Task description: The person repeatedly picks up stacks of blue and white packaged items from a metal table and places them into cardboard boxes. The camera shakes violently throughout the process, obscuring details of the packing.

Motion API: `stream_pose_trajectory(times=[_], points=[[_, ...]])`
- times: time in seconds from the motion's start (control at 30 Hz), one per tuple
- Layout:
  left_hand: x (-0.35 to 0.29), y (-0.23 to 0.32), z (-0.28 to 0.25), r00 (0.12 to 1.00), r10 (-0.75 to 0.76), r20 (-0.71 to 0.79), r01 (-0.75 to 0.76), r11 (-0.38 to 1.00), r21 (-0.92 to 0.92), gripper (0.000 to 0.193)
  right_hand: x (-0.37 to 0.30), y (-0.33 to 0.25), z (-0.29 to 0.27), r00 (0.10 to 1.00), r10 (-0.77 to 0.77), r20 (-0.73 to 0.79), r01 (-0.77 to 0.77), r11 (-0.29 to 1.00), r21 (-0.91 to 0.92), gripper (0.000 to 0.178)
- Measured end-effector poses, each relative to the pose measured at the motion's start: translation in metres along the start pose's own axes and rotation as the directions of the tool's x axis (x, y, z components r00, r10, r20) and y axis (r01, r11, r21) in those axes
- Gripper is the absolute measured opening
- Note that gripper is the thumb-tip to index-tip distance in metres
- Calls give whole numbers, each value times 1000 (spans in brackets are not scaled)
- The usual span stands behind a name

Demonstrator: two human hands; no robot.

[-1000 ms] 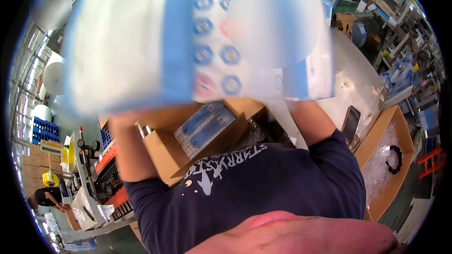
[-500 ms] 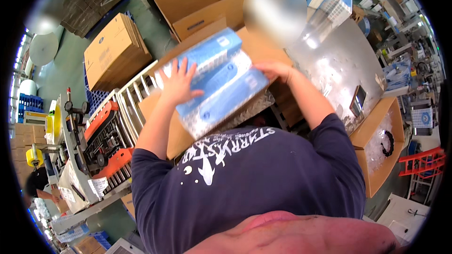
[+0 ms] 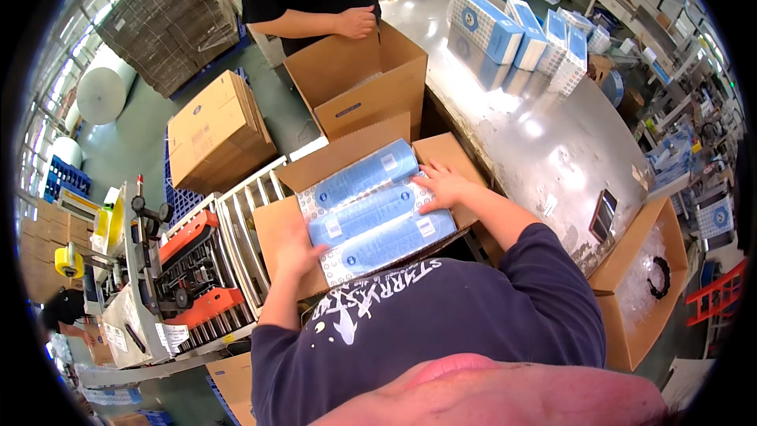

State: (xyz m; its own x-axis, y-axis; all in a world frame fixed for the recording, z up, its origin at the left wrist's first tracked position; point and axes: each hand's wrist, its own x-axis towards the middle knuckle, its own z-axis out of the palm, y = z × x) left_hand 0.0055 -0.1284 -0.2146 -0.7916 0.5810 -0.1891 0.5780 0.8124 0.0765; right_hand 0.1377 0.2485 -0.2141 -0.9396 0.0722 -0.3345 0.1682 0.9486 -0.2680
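Three blue-and-white packages, the far package (image 3: 359, 176), the middle package (image 3: 369, 211) and the near package (image 3: 394, 243), lie side by side in an open cardboard box (image 3: 272, 217) in front of me. Its flaps stand folded outward. My right hand (image 3: 443, 187) rests at the right ends of the far and middle packages, fingers spread. At the left ends, over the left flap, is my left hand (image 3: 293, 254); motion smears its fingers, and only one tip shows near the packages.
Another open box (image 3: 359, 83) stands beyond mine, with a person's hand (image 3: 356, 22) over it. A metal table (image 3: 544, 142) on the right bears several upright packages (image 3: 485, 28) and a phone (image 3: 603, 214). A roller conveyor (image 3: 244, 225) and taping machine (image 3: 189, 268) lie left.
The packages have settled down into the box, and its flaps show around them. My left hand has moved off their tops to the left end; my right hand has come onto their right ends.
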Motion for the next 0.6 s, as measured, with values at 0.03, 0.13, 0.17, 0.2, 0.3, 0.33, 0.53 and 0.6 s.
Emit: stream_pose_trajectory(times=[0.03, 0.13, 0.17, 0.2, 0.3, 0.33, 0.53, 0.6], points=[[-5, -27, -9, 959, -282, 12, 281, 960, 4, 87, -2, 7, -8, 999, 0, -48, -2, 1000, -29, 93], [-24, -133, 38, 884, -413, 219, 406, 445, -798, 52, -3, 64, 15, 920, 290, -265, -175, 906, 385, 75], [-14, -92, -3, 936, -274, 220, 308, 341, -888, 50, 4, 99, 39, 865, 453, -215, -234, 743, 627, 71], [-9, -46, -48, 968, -150, 200, 229, 209, -951, 49, 9, 117, 52, 810, 574, -120, -248, 521, 817, 66], [20, 15, -35, 959, 252, 128, -149, 835, -530, 50, 0, 99, -14, 974, 205, 99, -135, 170, 976, 60], [29, 46, -42, 885, 346, 313, -241, 914, -328, 56, -14, 77, -48, 990, 63, 130, -139, 192, 971, 60], [19, 37, -37, 566, 517, 642, -102, 817, -568, 82, 4, -31, -4, 857, -512, -55, 510, 859, -56, 77], [-16, 56, -36, 540, 616, 573, -212, 759, -616, 86, 19, -31, -12, 854, -520, 11, 517, 846, -126, 70]])
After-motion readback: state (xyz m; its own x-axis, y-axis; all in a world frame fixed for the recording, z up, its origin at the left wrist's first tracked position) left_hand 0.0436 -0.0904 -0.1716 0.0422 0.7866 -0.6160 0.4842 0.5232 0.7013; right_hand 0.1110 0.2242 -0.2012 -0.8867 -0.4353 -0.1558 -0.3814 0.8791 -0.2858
